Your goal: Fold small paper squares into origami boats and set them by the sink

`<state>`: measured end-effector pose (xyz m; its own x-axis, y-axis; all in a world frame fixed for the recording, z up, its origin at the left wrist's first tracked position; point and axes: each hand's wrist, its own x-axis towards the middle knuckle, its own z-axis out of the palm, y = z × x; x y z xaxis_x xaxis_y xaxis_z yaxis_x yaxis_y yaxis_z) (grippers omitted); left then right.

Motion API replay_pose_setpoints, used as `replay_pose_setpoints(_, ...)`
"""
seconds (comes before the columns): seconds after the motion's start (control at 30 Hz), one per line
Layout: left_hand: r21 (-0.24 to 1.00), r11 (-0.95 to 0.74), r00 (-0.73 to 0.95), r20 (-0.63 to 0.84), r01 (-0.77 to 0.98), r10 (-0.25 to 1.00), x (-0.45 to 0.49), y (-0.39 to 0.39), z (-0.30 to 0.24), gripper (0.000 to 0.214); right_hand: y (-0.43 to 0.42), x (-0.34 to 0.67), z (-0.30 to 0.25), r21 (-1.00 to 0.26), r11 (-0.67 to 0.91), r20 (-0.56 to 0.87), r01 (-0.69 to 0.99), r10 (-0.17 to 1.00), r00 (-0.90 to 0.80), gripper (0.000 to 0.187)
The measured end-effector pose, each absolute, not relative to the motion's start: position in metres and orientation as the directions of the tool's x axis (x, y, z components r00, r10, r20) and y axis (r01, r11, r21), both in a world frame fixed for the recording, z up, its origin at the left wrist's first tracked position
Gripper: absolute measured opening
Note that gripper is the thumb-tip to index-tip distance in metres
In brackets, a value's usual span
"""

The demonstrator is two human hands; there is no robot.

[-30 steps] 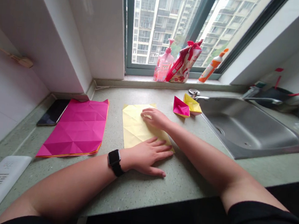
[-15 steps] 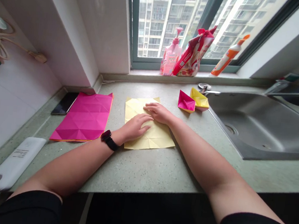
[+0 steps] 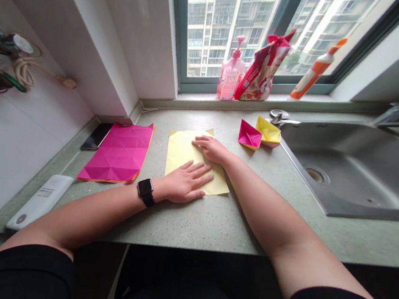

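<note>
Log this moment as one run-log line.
left hand: flat on yellow paper | right hand: pressing its far part | nearby: pink paper stack, pink folded piece, yellow folded piece

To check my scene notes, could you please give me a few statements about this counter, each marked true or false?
1. The left hand and right hand lie on the yellow sheet. True.
2. The pink sheet lies right of the yellow sheet. False: the pink sheet is on its left.
3. A pink boat and a yellow boat stand beside the sink. True.
4. Nothing is worn next to the left hand. False: a black watch is strapped there.
</note>
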<state>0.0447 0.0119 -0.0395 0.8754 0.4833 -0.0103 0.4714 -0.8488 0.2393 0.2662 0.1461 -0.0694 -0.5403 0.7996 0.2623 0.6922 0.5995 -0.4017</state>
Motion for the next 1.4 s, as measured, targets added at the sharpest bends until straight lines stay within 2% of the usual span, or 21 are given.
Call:
replay_pose_setpoints(0.1, 0.294, -0.890, 0.934, -0.028, 0.347, 0.355, 0.044, -0.014, -0.036, 0.072, 0.147, 0.266, -0.069, -0.401, 0.600, 0.257, 0.692, 0.799, -0.544, 0.050)
replay_pose_setpoints(0.2, 0.407, -0.860, 0.949, -0.064, 0.308, 0.310, 0.046, -0.030, -0.026, 0.072, 0.148, 0.266, -0.070, -0.420, 0.593, 0.260, 0.687, 0.804, -0.535, 0.049)
replay_pose_setpoints(0.33, 0.719, -0.626, 0.932, -0.082, 0.301, 0.354, 0.041, -0.020, -0.005, 0.062, 0.147, 0.267, -0.072, -0.430, 0.590, 0.284, 0.684, 0.807, -0.517, 0.047)
replay_pose_setpoints(0.4, 0.846, -0.487, 0.903, 0.016, 0.217, 0.430, 0.031, -0.007, 0.002, 0.053, 0.145, 0.268, -0.072, -0.443, 0.587, 0.288, 0.678, 0.809, -0.512, 0.045)
replay_pose_setpoints(0.43, 0.852, -0.484, 0.856, 0.087, 0.201, 0.509, 0.024, -0.001, 0.003, 0.047, 0.145, 0.268, -0.072, -0.451, 0.584, 0.286, 0.675, 0.811, -0.510, 0.044)
replay_pose_setpoints(0.5, 0.750, -0.589, 0.728, 0.217, 0.302, 0.650, 0.011, 0.010, 0.003, 0.032, 0.144, 0.269, -0.072, -0.466, 0.574, 0.277, 0.673, 0.817, -0.505, 0.042)
replay_pose_setpoints(0.53, 0.657, -0.654, 0.690, 0.273, 0.375, 0.670, 0.004, 0.014, 0.002, 0.027, 0.144, 0.270, -0.072, -0.471, 0.571, 0.274, 0.673, 0.820, -0.503, 0.042)
replay_pose_setpoints(0.63, 0.392, -0.778, 0.746, 0.273, 0.490, 0.608, -0.010, 0.019, 0.003, 0.024, 0.143, 0.271, -0.071, -0.475, 0.577, 0.277, 0.664, 0.814, -0.510, 0.041)
replay_pose_setpoints(0.7, 0.303, -0.833, 0.824, 0.199, 0.463, 0.530, -0.017, 0.018, 0.009, 0.030, 0.142, 0.272, -0.071, -0.470, 0.588, 0.282, 0.658, 0.807, -0.519, 0.041)
replay_pose_setpoints(0.77, 0.290, -0.858, 0.870, 0.131, 0.425, 0.475, -0.023, 0.016, 0.019, 0.041, 0.141, 0.272, -0.070, -0.464, 0.595, 0.289, 0.656, 0.802, -0.522, 0.041)
replay_pose_setpoints(0.87, 0.325, -0.825, 0.864, 0.044, 0.463, 0.502, -0.031, 0.013, 0.033, 0.048, 0.139, 0.272, -0.069, -0.463, 0.601, 0.299, 0.652, 0.798, -0.523, 0.042)
replay_pose_setpoints(1.0, 0.325, -0.790, 0.841, -0.029, 0.520, 0.541, -0.034, 0.009, 0.038, 0.033, 0.138, 0.271, -0.069, -0.467, 0.608, 0.312, 0.643, 0.793, -0.523, 0.041)
replay_pose_setpoints(1.13, 0.330, -0.794, 0.847, -0.038, 0.511, 0.530, -0.031, 0.005, 0.036, 0.017, 0.137, 0.271, -0.069, -0.461, 0.611, 0.325, 0.644, 0.791, -0.518, 0.042)
replay_pose_setpoints(1.3, 0.325, -0.790, 0.844, -0.052, 0.520, 0.534, -0.032, 0.003, 0.036, 0.015, 0.137, 0.271, -0.069, -0.454, 0.616, 0.333, 0.643, 0.787, -0.519, 0.042)
replay_pose_setpoints(1.4, 0.299, -0.784, 0.833, -0.077, 0.543, 0.548, -0.032, 0.001, 0.034, 0.024, 0.138, 0.271, -0.070, -0.445, 0.615, 0.327, 0.651, 0.788, -0.522, 0.043)
